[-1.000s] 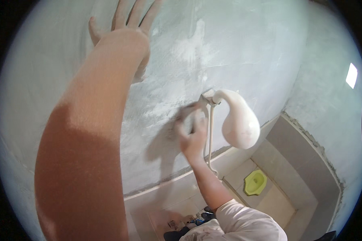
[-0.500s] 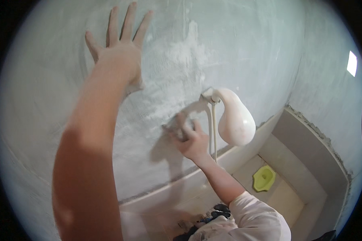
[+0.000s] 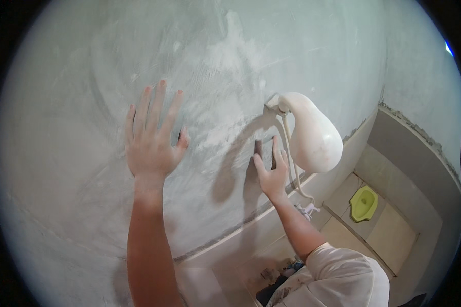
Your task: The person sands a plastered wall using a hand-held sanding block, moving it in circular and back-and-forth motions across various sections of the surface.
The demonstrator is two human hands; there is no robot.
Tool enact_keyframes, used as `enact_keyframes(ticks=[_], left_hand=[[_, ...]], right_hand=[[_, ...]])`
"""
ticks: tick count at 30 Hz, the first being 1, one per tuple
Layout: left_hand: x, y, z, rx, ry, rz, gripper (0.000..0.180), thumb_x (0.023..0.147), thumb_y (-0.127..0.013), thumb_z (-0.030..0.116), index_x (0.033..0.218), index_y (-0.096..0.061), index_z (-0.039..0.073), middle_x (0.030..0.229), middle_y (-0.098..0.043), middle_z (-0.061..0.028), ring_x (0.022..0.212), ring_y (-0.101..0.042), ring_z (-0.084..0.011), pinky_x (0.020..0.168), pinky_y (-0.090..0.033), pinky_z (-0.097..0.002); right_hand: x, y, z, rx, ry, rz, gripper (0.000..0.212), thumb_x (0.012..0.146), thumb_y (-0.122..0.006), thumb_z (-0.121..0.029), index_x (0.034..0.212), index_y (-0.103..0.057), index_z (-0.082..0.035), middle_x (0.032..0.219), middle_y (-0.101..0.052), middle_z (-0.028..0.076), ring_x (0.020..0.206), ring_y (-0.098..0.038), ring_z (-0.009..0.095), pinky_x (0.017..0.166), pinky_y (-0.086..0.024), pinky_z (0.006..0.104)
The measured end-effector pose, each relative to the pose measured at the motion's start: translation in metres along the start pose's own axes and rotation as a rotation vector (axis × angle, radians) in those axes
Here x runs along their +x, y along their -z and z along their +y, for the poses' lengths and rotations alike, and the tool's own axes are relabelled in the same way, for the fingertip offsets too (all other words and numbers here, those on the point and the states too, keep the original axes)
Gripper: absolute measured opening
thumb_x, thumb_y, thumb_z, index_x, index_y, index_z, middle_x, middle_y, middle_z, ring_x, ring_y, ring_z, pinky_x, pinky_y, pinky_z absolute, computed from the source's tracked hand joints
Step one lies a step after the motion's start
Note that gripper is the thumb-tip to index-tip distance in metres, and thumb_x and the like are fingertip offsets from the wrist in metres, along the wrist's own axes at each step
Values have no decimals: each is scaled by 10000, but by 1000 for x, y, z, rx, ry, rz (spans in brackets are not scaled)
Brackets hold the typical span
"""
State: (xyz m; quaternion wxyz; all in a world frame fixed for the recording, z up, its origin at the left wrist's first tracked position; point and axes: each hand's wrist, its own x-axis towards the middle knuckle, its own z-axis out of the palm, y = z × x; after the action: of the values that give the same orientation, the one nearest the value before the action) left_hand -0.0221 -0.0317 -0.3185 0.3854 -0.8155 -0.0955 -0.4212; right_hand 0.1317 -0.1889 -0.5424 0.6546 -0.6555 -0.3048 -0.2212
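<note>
My left hand (image 3: 152,148) rests against the grey plastered wall (image 3: 66,128) with its fingers spread, holding nothing. My right hand (image 3: 272,176) is lower on the same wall, to the left of and below a white shower head (image 3: 315,140). A small dark piece (image 3: 258,147) shows at its thumb and fingertips, and the hand seems to grip it. Its kind cannot be made out, since the fingers hide part of it. Pale powdery patches (image 3: 230,56) mark the wall above and between my hands.
The shower head hangs on a wall bracket (image 3: 275,105) with a cream hose (image 3: 291,153) running down to a tap (image 3: 308,210). A yellow-green squat toilet (image 3: 364,203) is set in the floor at the right, behind a low ledge. Dark items (image 3: 271,291) lie near my body below.
My left hand has come down the wall. My right hand has moved rightward, nearer the shower hose. The view has shifted slightly too.
</note>
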Motion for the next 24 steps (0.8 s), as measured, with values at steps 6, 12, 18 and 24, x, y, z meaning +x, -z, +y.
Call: enact_keyframes(ticks=[6, 12, 18, 24], left_hand=[[-2, -19, 7, 2, 16, 23, 692, 915, -662, 327, 1596, -544, 352, 1739, -420, 21, 1601, -377, -231, 1307, -313, -483], [3, -13, 6, 4, 19, 59, 683, 911, -659, 305, 1585, -555, 349, 1734, -429, 29, 1596, -380, -215, 1303, -311, -460], [-6, -14, 7, 4, 30, 46, 675, 912, -651, 292, 1580, -560, 334, 1729, -438, 34, 1584, -396, -225, 1302, -297, -457], [-6, -7, 2, 39, 29, 54, 672, 920, -652, 294, 1583, -548, 334, 1723, -446, 37, 1573, -410, -238, 1285, -311, -466]], right_hand=[[1, -15, -60, -107, 11, -115, 790, 891, -840, -281, 1573, -543, -17, 1229, -670, 251, 972, -716, 421, 895, -565, 444], [3, -10, 16, -127, 63, 19, 872, 828, -886, -278, 1604, -537, -88, 1114, -683, 246, 920, -710, 408, 815, -581, 442], [-12, -33, -53, 65, 22, 182, 795, 898, -845, -237, 1598, -526, -37, 1194, -703, 294, 1024, -725, 373, 888, -570, 406], [-10, -7, -27, 45, -149, -416, 767, 933, -804, -206, 1568, -493, 92, 1292, -704, 308, 1100, -723, 375, 1009, -531, 407]])
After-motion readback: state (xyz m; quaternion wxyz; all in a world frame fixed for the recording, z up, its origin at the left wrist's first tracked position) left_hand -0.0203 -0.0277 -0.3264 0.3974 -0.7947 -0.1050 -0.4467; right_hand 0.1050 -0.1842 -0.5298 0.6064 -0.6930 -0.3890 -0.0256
